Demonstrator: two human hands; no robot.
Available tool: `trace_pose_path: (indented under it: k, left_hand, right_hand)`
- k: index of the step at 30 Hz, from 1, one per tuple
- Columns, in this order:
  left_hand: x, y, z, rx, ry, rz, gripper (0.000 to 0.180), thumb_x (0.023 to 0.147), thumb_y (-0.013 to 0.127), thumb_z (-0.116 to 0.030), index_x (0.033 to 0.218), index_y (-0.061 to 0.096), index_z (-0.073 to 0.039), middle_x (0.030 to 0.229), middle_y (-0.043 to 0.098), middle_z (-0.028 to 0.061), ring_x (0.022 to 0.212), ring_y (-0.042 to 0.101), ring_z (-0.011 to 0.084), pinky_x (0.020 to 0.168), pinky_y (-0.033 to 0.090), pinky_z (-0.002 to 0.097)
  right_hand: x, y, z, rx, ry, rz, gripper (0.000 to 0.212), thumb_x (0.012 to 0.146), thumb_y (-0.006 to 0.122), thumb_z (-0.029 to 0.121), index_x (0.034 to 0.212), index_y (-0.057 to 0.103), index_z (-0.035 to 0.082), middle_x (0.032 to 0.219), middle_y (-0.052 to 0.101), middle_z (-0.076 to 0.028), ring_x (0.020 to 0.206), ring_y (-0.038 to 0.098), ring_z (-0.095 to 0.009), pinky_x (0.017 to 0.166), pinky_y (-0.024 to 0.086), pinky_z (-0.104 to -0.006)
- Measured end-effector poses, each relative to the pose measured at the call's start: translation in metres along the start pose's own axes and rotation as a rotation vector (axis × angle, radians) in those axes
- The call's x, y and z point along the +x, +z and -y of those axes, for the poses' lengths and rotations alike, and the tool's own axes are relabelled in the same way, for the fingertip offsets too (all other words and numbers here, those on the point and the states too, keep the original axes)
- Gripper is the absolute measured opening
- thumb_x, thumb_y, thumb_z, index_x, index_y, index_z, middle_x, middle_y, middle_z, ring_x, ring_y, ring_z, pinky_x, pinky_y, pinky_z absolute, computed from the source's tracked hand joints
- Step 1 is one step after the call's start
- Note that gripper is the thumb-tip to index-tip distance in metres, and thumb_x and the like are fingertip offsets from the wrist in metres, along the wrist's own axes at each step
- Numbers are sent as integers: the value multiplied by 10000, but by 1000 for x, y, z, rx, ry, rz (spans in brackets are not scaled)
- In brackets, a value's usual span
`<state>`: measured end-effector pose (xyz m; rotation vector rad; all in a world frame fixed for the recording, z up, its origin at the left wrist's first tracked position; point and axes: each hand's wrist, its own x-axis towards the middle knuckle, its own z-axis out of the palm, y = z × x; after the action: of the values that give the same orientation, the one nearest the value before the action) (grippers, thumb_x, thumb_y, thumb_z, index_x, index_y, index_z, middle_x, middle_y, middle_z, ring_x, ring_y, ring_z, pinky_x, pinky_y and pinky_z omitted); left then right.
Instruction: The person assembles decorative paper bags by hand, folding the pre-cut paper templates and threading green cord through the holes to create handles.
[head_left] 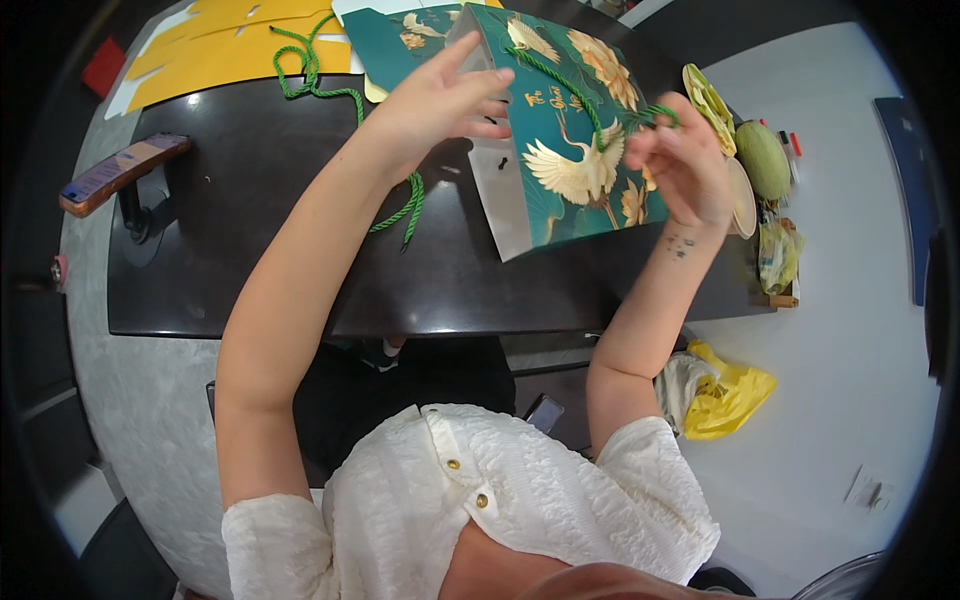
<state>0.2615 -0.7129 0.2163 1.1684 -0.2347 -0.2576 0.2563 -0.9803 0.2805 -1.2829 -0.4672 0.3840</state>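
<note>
A teal paper gift bag point(560, 215) printed with cream cranes and flowers stands tilted on the dark table. Its pale side point(495, 190) faces left and bears small dark marks. A green twisted cord point(557, 77) loops across the printed front. My right hand point(690, 165) is at the bag's right side, slightly blurred, fingers curled in a pinch at the cord's end. At the bag's left edge, my left hand point(440, 105) has its fingers spread; I see nothing held in it. Loose green cords point(410, 205) lie on the table beneath my left forearm.
Yellow flat cardboard pieces point(230, 50) and another green cord point(310, 65) lie at the far left. A phone point(125, 175) rests on a stand at left. Beyond the right edge are a green melon point(762, 160) and a yellow plastic bag point(730, 392) lower down.
</note>
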Motion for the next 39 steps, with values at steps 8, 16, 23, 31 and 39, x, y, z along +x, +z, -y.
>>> trace_pose_path:
  k: [8, 16, 23, 31, 39]
  left_hand:
    - [0, -10, -2, 417, -430, 266, 540, 918, 630, -350, 1290, 518, 24, 969, 694, 122, 745, 681, 157, 649, 545, 252]
    - [-3, -5, 8, 313, -374, 273, 263, 921, 625, -298, 868, 645, -41, 863, 695, 57, 676, 685, 122, 563, 510, 212]
    - [-5, -1, 9, 254, -345, 251, 222, 913, 625, -256, 888, 654, -37, 863, 686, 53, 682, 692, 130, 572, 499, 213]
    - [-3, -3, 17, 295, -307, 243, 230, 926, 599, -260, 921, 661, -39, 868, 686, 49, 671, 686, 125, 589, 497, 214]
    - [-5, 0, 9, 272, -318, 225, 250, 933, 595, -287, 921, 659, -45, 866, 683, 42, 702, 698, 135, 610, 509, 217]
  right_hand:
    - [18, 24, -33, -442, 125, -269, 132, 858, 687, 54, 925, 615, -35, 873, 703, -85, 806, 690, -130, 670, 529, -208]
    - [15, 41, -33, -1033, 30, -99, 171, 779, 757, 107, 811, 653, -26, 684, 632, -35, 648, 598, -79, 576, 477, -236]
    - [15, 51, -36, -1128, -55, -86, 159, 740, 740, 90, 781, 645, -32, 712, 631, -98, 643, 620, -169, 604, 493, -295]
    - [16, 71, -43, -1539, -260, -55, 161, 735, 733, 95, 805, 661, -31, 756, 654, -141, 684, 659, -241, 609, 511, -348]
    - [15, 57, -29, -1180, -94, -142, 112, 760, 715, 72, 818, 685, -19, 750, 667, -111, 707, 672, -205, 638, 516, -304]
